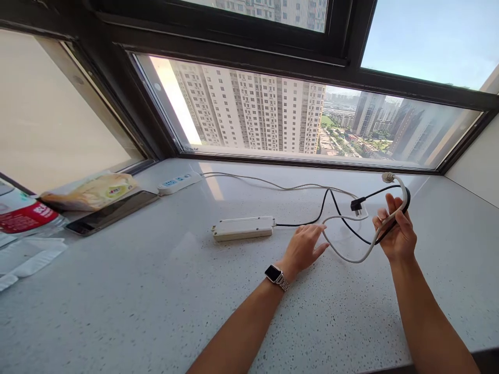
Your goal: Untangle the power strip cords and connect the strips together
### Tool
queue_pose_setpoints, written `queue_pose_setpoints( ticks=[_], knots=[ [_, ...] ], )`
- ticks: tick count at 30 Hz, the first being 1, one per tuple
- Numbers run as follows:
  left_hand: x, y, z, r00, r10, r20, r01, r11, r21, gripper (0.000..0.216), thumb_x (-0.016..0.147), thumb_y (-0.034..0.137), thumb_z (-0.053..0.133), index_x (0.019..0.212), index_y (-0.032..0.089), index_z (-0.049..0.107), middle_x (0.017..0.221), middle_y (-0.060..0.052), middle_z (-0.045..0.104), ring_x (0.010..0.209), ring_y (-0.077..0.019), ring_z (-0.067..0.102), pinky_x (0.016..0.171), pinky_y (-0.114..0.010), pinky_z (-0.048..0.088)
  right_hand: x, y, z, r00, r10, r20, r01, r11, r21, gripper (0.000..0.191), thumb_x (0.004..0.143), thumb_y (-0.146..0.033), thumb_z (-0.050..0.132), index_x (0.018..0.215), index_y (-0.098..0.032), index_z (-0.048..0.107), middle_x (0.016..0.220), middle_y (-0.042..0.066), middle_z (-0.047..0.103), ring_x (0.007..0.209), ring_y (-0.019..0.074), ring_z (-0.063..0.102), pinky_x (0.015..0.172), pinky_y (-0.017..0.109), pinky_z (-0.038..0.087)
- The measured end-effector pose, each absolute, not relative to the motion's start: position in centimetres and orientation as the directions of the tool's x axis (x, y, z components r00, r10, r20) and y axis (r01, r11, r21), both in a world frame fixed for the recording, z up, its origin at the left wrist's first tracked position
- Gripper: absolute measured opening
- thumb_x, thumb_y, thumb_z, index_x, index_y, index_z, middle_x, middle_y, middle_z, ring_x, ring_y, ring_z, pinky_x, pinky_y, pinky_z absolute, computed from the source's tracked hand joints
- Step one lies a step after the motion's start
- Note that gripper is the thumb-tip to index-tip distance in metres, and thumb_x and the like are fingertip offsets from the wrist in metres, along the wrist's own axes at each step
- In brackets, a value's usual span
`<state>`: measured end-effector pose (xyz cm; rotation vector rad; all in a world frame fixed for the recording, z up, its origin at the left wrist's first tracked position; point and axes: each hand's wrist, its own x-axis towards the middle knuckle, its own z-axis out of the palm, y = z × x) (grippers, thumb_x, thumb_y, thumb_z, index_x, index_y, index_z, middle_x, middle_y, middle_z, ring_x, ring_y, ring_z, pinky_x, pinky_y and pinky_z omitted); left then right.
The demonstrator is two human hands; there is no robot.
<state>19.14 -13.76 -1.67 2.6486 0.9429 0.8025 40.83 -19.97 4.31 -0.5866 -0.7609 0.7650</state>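
Note:
My right hand is raised above the white speckled sill and closed round two cords, a white cord and a black cord. The white cord's plug sticks up above my fingers. My left hand, a watch on its wrist, lies flat on the sill with fingers stretched out beside the white cord's loop. A cream power strip lies left of it, the black cord running from its end. A black plug hangs just above the sill near my right hand.
A second white power strip lies at the back left by the window. A phone, a yellow packet, a red-labelled bottle and plastic wrap sit at the left.

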Motion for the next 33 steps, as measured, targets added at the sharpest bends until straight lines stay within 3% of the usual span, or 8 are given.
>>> queue_pose_setpoints(
  ticks=[2, 5, 12, 19, 22, 25, 29, 33],
  knots=[
    [19.1, -13.8, -1.6, 0.650, 0.653, 0.389, 0.518, -0.755, 0.402, 0.031, 0.086, 0.033, 0.057, 0.114, 0.019, 0.054, 0.112, -0.007, 0.064, 0.107, -0.0225, 0.057, 0.093, -0.039, 0.041, 41.0, -19.9, 4.5, 0.567, 0.726, 0.389, -0.334, 0.634, -0.697, 0.023, 0.068, -0.025, 0.070, 0.091, -0.028, 0.069, 0.103, -0.002, 0.069, 0.060, 0.0081, 0.051, 0.049, 0.023, 0.039],
    [19.1, -13.8, -1.7, 0.651, 0.659, 0.378, 0.526, -0.750, 0.401, 0.028, 0.086, 0.032, 0.057, 0.111, 0.020, 0.056, 0.108, -0.006, 0.065, 0.106, -0.0226, 0.057, 0.093, -0.039, 0.041, 41.3, -19.4, 4.4, 0.647, 0.674, 0.356, -0.285, 0.647, -0.707, 0.027, 0.065, -0.026, 0.073, 0.091, -0.024, 0.067, 0.087, -0.001, 0.071, 0.054, 0.0075, 0.050, 0.047, 0.023, 0.038],
    [19.0, -13.6, -2.1, 0.677, 0.642, 0.361, 0.524, -0.764, 0.377, 0.031, 0.085, 0.029, 0.058, 0.115, 0.020, 0.056, 0.113, -0.006, 0.063, 0.107, -0.0226, 0.056, 0.094, -0.040, 0.041, 41.6, -17.5, 2.6, 0.832, 0.542, 0.121, -0.253, 0.564, -0.786, 0.030, 0.065, -0.034, 0.069, 0.087, -0.014, 0.063, 0.055, -0.004, 0.058, 0.043, 0.0071, 0.048, 0.040, 0.020, 0.036],
    [19.0, -13.8, -1.9, 0.761, 0.571, 0.309, 0.495, -0.818, 0.294, 0.061, 0.077, 0.047, 0.065, 0.131, 0.025, 0.045, 0.139, -0.010, 0.044, 0.125, -0.0290, 0.042, 0.099, -0.047, 0.038, 38.8, -17.0, 1.0, 0.725, 0.682, 0.092, -0.322, 0.454, -0.831, 0.031, 0.064, -0.041, 0.071, 0.068, -0.015, 0.054, 0.050, -0.007, 0.046, 0.041, 0.0063, 0.045, 0.039, 0.020, 0.034],
    [19.1, -14.0, -2.0, 0.807, 0.531, 0.259, 0.471, -0.843, 0.261, 0.055, 0.075, 0.047, 0.067, 0.124, 0.028, 0.053, 0.146, -0.009, 0.036, 0.126, -0.0318, 0.040, 0.098, -0.050, 0.037, 38.3, -17.1, 0.7, 0.693, 0.713, 0.108, -0.327, 0.444, -0.834, 0.034, 0.070, -0.049, 0.065, 0.069, -0.016, 0.056, 0.054, -0.005, 0.049, 0.044, 0.0079, 0.048, 0.040, 0.021, 0.036],
    [19.4, -14.1, -2.2, 0.828, 0.494, 0.265, 0.432, -0.864, 0.260, 0.035, 0.076, 0.042, 0.068, 0.106, 0.024, 0.062, 0.136, -0.008, 0.047, 0.119, -0.0293, 0.047, 0.096, -0.048, 0.039, 38.3, -17.2, 0.3, 0.672, 0.721, 0.169, -0.265, 0.446, -0.855, 0.041, 0.077, -0.055, 0.053, 0.071, -0.015, 0.059, 0.052, -0.004, 0.048, 0.042, 0.0084, 0.046, 0.039, 0.022, 0.034],
    [19.4, -13.8, -2.2, 0.789, 0.462, 0.405, 0.372, -0.884, 0.282, 0.024, 0.074, 0.039, 0.071, 0.086, 0.020, 0.061, 0.104, -0.005, 0.064, 0.104, -0.0243, 0.054, 0.090, -0.042, 0.042, 38.6, -16.9, -0.1, 0.687, 0.695, 0.213, -0.159, 0.430, -0.889, 0.047, 0.082, -0.054, 0.041, 0.066, -0.014, 0.060, 0.047, -0.003, 0.047, 0.040, 0.0091, 0.044, 0.038, 0.023, 0.032],
    [19.0, -13.3, -1.8, 0.490, 0.530, 0.693, 0.370, -0.846, 0.385, 0.023, 0.082, 0.042, 0.061, 0.084, 0.020, 0.057, 0.096, -0.006, 0.062, 0.101, -0.0220, 0.053, 0.087, -0.038, 0.043, 38.4, -16.7, -0.4, 0.751, 0.630, 0.200, -0.118, 0.426, -0.897, 0.045, 0.081, -0.051, 0.040, 0.053, -0.017, 0.050, 0.040, -0.005, 0.039, 0.034, 0.0072, 0.037, 0.036, 0.021, 0.027]
  ],
)
